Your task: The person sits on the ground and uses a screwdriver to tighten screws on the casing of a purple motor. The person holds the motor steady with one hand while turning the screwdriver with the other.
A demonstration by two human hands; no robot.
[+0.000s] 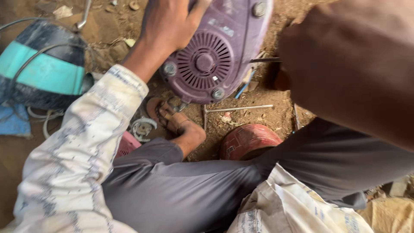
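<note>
The purple motor housing (215,51), lying on the dirt ahead, is gripped at its far left edge by the left hand (168,26), while the blurred right hand (297,56) cannot be judged.

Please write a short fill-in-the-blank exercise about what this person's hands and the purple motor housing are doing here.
1. The left hand rests on the ____ motor housing.
2. The housing's round vent has ____ bolts around it.
3. A thin metal rod lies on the ____ ground.

Missing words: purple; three; dirt
</note>
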